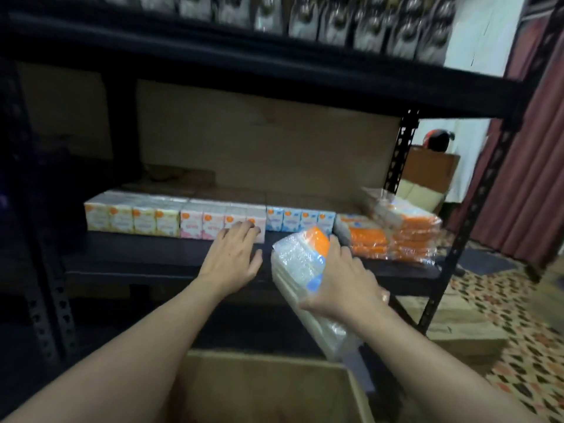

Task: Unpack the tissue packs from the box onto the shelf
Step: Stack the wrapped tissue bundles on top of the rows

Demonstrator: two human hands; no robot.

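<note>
Right now, the right hand (338, 282) is gripping a tissue pack (300, 264) above the box (268, 389), while the left hand (235, 254), fingers spread, is reaching onto the shelf (137, 254).

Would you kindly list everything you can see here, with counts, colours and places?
yellow tissue packs: four fronts showing, yellow-white, shelf row's left end
pink tissue packs: four fronts, pink-white, middle of row
blue tissue packs: four fronts, blue-white, right of the pink
orange tissue packs: count unclear, orange in clear wrap, stacked at shelf's right end
held pack: one, orange and blue wrap, over shelf's front edge
shelf: one, black, ahead
cardboard box: one, brown, bottom of view
pouches: many, silvery, blurred, upper shelf
curtain: one, dark red, far right
left hand: one, open, fingertips at pink tissue packs
right hand: one, grips held pack
</note>
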